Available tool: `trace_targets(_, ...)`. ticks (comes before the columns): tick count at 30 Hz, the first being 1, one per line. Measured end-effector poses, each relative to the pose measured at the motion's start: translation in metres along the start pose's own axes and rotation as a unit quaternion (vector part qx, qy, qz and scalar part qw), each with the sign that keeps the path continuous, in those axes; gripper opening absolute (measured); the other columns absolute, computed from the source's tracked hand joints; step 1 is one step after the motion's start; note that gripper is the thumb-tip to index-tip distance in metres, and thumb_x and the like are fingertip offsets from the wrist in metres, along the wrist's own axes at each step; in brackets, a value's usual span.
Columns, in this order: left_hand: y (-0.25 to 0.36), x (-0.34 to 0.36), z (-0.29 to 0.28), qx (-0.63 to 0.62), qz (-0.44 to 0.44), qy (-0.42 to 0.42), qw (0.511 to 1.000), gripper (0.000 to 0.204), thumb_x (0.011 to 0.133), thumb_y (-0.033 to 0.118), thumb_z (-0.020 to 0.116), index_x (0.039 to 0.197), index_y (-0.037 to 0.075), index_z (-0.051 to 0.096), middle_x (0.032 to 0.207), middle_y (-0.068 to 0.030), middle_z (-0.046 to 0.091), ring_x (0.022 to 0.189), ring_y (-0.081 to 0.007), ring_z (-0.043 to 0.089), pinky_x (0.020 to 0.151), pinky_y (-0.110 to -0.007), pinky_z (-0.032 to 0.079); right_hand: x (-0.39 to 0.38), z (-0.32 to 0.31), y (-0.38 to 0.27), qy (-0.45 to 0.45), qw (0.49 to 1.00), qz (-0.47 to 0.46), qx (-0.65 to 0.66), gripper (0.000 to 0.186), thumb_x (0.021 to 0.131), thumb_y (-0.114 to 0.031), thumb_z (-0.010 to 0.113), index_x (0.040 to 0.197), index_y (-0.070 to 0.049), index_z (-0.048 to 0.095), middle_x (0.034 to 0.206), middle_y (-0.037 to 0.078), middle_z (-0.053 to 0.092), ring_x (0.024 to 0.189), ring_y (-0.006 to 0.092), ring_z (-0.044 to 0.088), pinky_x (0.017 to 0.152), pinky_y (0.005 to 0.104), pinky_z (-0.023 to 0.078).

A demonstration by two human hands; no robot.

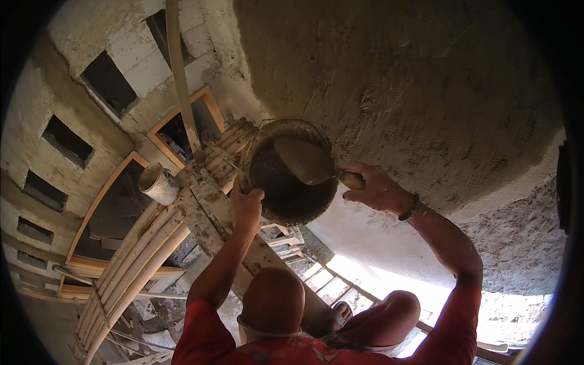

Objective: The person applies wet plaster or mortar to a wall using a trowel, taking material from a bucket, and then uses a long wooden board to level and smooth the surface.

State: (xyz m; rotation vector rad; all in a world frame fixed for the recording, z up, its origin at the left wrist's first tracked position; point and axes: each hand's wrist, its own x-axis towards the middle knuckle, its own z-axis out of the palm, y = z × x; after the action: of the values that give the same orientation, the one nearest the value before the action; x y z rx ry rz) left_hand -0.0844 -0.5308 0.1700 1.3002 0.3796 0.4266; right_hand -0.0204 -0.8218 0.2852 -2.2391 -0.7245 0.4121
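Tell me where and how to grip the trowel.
The trowel is probably best held by its handle, from the right, as the right hand does: the handle projects past the bucket rim, while the broad blade lies inward.

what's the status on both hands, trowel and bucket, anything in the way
Left hand gripping bucket at its left side; right hand holding trowel by the handle; blade at the bucket's mouth; no obstruction visible there.

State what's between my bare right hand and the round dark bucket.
Head view: a broad, brown-handled trowel; the right hand grips it, blade across the bucket's mouth.
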Motion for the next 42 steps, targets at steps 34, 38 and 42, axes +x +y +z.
trace_targets(34, -0.042, -0.026, -0.043, -0.048, 0.005, 0.063, 0.997, 0.052, 0.074, -0.006, 0.054, 0.126, -0.005, 0.051, 0.096, -0.0029, 0.06, 0.078, -0.0094, 0.054, 0.068, -0.024, 0.045, 0.0, 0.075, 0.002, -0.164, 0.876, 0.281, 0.357, 0.042, 0.09, -0.012, 0.063, 0.125, 0.002, 0.045, 0.084, 0.011, 0.058, 0.063, 0.0182, 0.063, 0.054, 0.0339, 0.057)
trace_targets(38, -0.032, -0.03, -0.025, -0.053, 0.033, 0.049, 0.997, 0.054, 0.075, -0.006, 0.055, 0.128, -0.003, 0.05, 0.097, -0.0033, 0.06, 0.078, -0.0095, 0.054, 0.068, -0.023, 0.046, 0.024, 0.127, -0.013, -0.05, 0.817, 0.263, 0.51, 0.041, 0.088, -0.013, 0.064, 0.122, 0.001, 0.044, 0.085, 0.012, 0.057, 0.063, 0.0208, 0.064, 0.052, 0.0358, 0.058)
trace_targets(42, -0.028, -0.032, -0.009, -0.033, 0.061, 0.039, 0.997, 0.055, 0.074, -0.005, 0.056, 0.129, -0.003, 0.049, 0.097, -0.0045, 0.061, 0.08, -0.0107, 0.057, 0.071, -0.023, 0.047, 0.063, 0.156, -0.001, 0.053, 0.786, 0.224, 0.573, 0.04, 0.087, -0.011, 0.065, 0.119, 0.0, 0.045, 0.085, 0.012, 0.056, 0.062, 0.0209, 0.064, 0.049, 0.0354, 0.056)
